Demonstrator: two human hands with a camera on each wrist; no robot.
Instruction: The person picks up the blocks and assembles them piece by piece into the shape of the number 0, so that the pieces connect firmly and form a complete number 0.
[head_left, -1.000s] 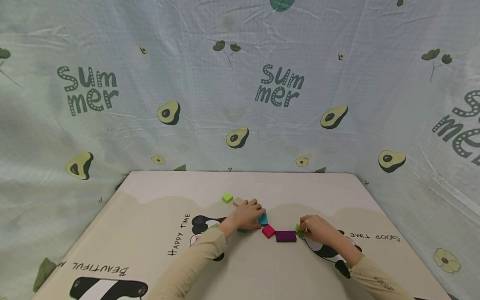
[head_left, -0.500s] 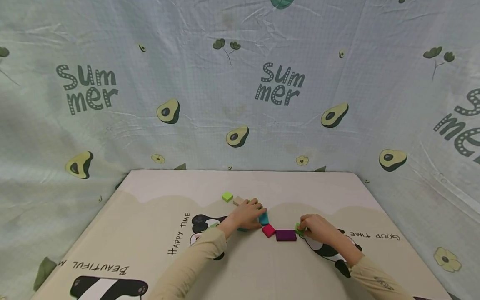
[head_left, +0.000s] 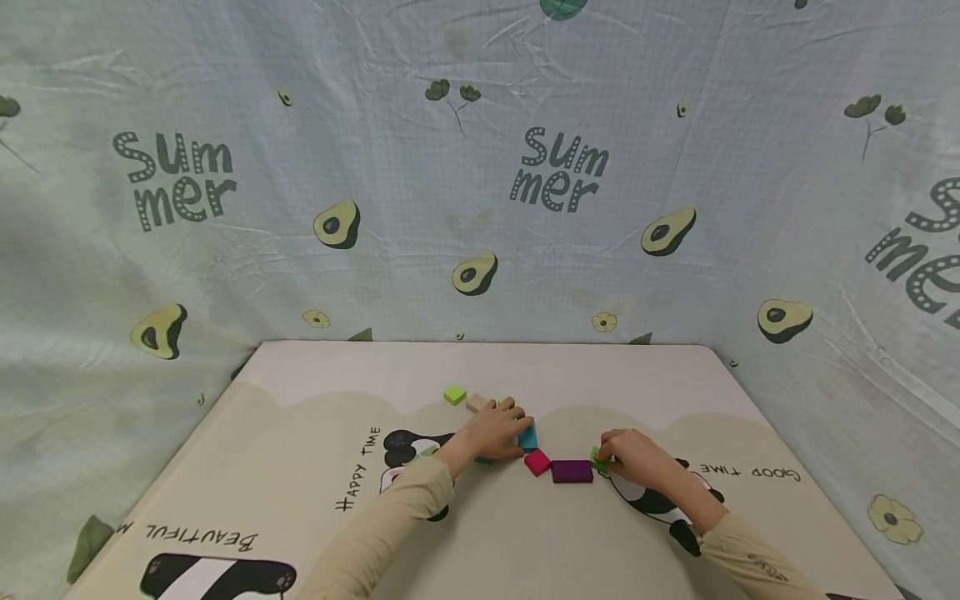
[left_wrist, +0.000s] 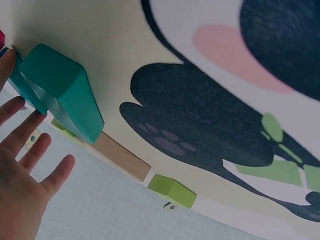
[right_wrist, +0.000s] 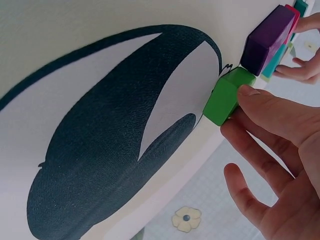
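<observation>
My left hand (head_left: 491, 431) pinches a blue block (head_left: 528, 435) between thumb and fingertips, the other fingers spread. Beneath that hand, mostly hidden in the head view, stands a teal block (left_wrist: 57, 82). To the right, my right hand (head_left: 637, 457) pinches a green block (right_wrist: 230, 95) with thumb and fingers, at the right end of a purple block (head_left: 572, 472). A red block (head_left: 537, 462) lies between the blue and purple blocks, its corners close to both. The blocks form a bent row on the table.
Beyond my left hand, the row goes on with a plain wooden block (head_left: 476, 402) and a lime green block (head_left: 454, 395) at its far left end. Panda drawings and lettering cover the tabletop (head_left: 300, 467). A printed curtain (head_left: 405, 167) hangs behind the table's back edge.
The blue block and my left fingertips have shifted very slightly to the right since a second ago. My right hand and the green block have stayed in place.
</observation>
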